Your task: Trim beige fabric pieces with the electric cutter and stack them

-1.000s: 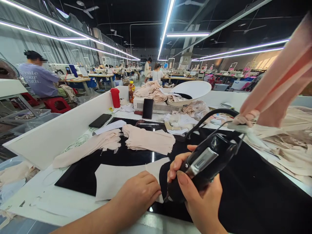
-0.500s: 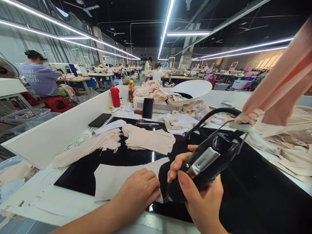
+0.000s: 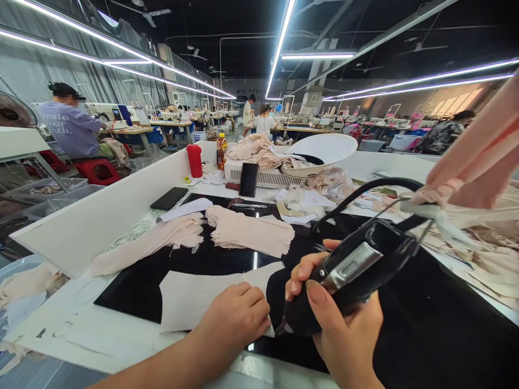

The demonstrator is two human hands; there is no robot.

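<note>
Black and silver, a bulky tool point(image 3: 371, 270) fills the right hand point(image 3: 344, 329), whose fingers and thumb wrap firmly around its body near the lower end. The tool slants, its narrow tip pointing down and left to just beside the right end of a pale sheet point(image 3: 194, 300); whether the tip touches the sheet, I cannot tell. The left hand point(image 3: 239, 308) lies on that right end, palm down, fingers bent and drawn close together, the thumb near them. Its fingertips are partly hidden, so I cannot tell whether they pinch the edge or only press on it.

The sheet lies flat, mostly on a glossy black board point(image 3: 425, 324) on the white surface point(image 3: 73, 329), its near left edge by the board's edge. Beyond it are two stacks of pale pink cloth, one wide point(image 3: 251, 229) and one long and narrow point(image 3: 154, 246). A thick black cable point(image 3: 357, 189) arches behind the tool, and a pink cloth strip point(image 3: 474, 146) is knotted above the tool's upper end.
</note>
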